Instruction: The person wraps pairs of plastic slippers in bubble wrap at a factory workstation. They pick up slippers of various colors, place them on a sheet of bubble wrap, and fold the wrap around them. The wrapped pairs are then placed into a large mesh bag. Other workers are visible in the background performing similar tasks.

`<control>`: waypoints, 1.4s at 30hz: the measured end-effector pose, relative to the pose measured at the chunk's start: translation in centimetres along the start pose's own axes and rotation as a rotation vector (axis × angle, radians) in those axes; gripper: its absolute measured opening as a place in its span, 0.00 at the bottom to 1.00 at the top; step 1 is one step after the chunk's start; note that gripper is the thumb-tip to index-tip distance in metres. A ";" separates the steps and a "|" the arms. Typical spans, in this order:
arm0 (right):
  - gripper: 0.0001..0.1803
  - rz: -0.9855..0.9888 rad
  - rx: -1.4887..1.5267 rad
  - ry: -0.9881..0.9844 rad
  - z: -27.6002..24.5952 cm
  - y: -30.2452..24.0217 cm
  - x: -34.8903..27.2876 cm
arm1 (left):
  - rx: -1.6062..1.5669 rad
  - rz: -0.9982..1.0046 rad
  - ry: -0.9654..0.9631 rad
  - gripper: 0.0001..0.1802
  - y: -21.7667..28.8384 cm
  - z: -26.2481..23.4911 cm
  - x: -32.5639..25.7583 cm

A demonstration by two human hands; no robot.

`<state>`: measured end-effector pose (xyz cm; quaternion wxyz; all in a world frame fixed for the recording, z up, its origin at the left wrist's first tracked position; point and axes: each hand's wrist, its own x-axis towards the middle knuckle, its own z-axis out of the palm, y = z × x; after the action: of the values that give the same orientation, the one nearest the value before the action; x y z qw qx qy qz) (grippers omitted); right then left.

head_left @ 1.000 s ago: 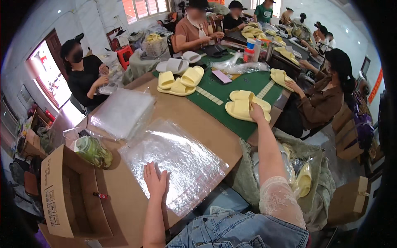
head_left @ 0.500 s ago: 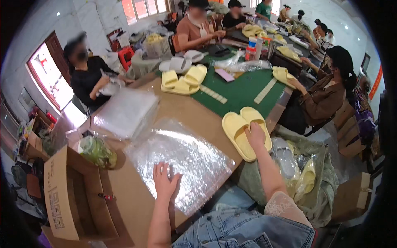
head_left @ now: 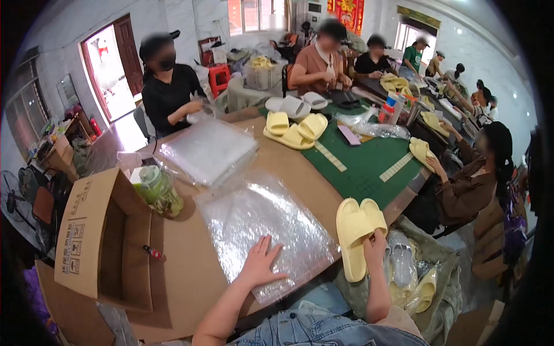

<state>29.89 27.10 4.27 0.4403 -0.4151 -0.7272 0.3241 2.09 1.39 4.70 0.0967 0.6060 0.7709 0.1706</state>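
A pair of pale yellow slippers [head_left: 356, 236] is held by my right hand [head_left: 375, 241] at the table's right edge, with fingers gripping the straps and the soles side by side. My left hand [head_left: 261, 267] lies flat with fingers spread on a stack of clear plastic bags [head_left: 259, 219] on the brown table. Beyond these bags lies another pile of clear bags [head_left: 208, 147]. More yellow slippers [head_left: 295, 130] rest at the far side of the table, beside pale grey ones [head_left: 287, 106].
An open cardboard box [head_left: 124, 259] stands at the left, with a jar [head_left: 158, 191] behind it and a small red-and-black object [head_left: 152, 252] nearby. A sack [head_left: 447, 271] holding bagged slippers is at my right. A green mat [head_left: 363, 164] covers the far table. Several people work around it.
My right hand has brought the yellow slippers lower and nearer, turning them more upright. My left hand still rests on the bags. The whole view has swung toward the right.
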 end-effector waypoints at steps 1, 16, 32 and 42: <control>0.07 -0.018 -0.048 0.034 0.3 1.0 -0.5 | -0.022 -0.001 0.016 0.55 -0.3 0.8 0.3; 0.08 -0.065 0.067 -0.174 1.7 -5.9 -2.6 | -0.057 -0.009 0.178 0.39 -0.8 -1.4 0.0; 0.23 -0.372 0.578 0.242 4.5 -13.4 3.0 | 0.006 0.081 0.255 0.37 -1.3 1.0 0.0; 0.24 -0.454 0.456 0.160 3.9 -16.2 5.6 | -0.008 0.050 0.227 0.38 -1.2 1.2 0.0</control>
<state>19.65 24.44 18.33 0.6387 -0.1574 -0.6730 0.3382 1.41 1.26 3.12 0.0069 0.6016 0.7608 0.2433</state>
